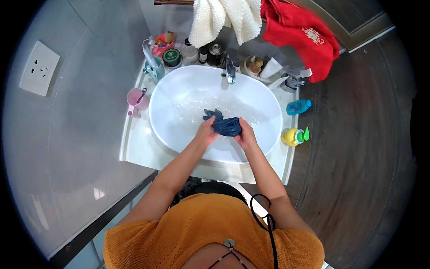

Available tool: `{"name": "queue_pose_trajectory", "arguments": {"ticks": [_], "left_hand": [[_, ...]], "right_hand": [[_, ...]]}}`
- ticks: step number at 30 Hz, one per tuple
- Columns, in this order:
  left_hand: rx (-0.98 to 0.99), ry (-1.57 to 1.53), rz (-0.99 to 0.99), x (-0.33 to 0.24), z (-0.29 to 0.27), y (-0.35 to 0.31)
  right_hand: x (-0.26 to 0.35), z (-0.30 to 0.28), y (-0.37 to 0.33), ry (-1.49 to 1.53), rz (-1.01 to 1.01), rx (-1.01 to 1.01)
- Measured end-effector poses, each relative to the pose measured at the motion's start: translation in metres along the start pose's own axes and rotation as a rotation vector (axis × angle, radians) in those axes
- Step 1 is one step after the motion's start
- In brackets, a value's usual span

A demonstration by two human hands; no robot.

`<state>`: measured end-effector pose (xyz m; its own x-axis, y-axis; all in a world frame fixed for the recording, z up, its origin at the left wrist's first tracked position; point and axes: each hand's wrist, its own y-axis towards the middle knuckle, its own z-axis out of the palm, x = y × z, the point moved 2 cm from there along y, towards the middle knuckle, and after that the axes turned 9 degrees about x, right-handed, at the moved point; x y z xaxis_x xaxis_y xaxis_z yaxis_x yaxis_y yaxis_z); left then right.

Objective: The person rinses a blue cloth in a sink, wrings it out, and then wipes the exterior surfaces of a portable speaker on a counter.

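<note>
A wet, bunched dark blue cloth [227, 127] is stretched between my two hands over the white oval washbasin [170, 89]. My left hand [207, 130] grips its left part, and a loose end sticks up beyond the fingers. At the right end, my right hand [244, 133] is closed round the cloth. What kind of cloth it is, I cannot make out. Rippling clear water [192, 105] lies in the basin below and beyond the cloth. The chrome tap [230, 71] stands at the basin's far rim.
On the counter's left are a pink cup [137, 99] and a toothbrush cup [156, 71]. Jars and bottles line the back, including a green-lidded jar [171, 58]. A blue bottle [298, 107] and yellow pump bottle [294, 137] stand right. White [226, 20] and red [298, 36] towels hang above.
</note>
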<state>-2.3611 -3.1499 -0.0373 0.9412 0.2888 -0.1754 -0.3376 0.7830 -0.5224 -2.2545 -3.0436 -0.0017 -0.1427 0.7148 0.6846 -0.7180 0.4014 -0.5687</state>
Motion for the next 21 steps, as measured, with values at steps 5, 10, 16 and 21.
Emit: {"name": "queue_pose_trajectory", "arguments": {"ticks": [5,10,16,21], "left_hand": [[0.288,-0.246,-0.068,-0.009,0.047,-0.038],[0.104,-0.253,-0.189,-0.011,0.015,-0.022],[0.45,0.608,-0.274,-0.024,0.044,-0.036],[0.518,1.308,-0.254,-0.024,0.049,-0.034]], "right_hand": [[0.012,-0.004,0.001,-0.047,0.011,0.004],[0.029,0.013,-0.011,-0.166,-0.008,0.05],[0.048,0.025,-0.017,-0.401,0.019,0.079],[0.043,0.028,-0.015,-0.466,-0.005,0.059]]}}
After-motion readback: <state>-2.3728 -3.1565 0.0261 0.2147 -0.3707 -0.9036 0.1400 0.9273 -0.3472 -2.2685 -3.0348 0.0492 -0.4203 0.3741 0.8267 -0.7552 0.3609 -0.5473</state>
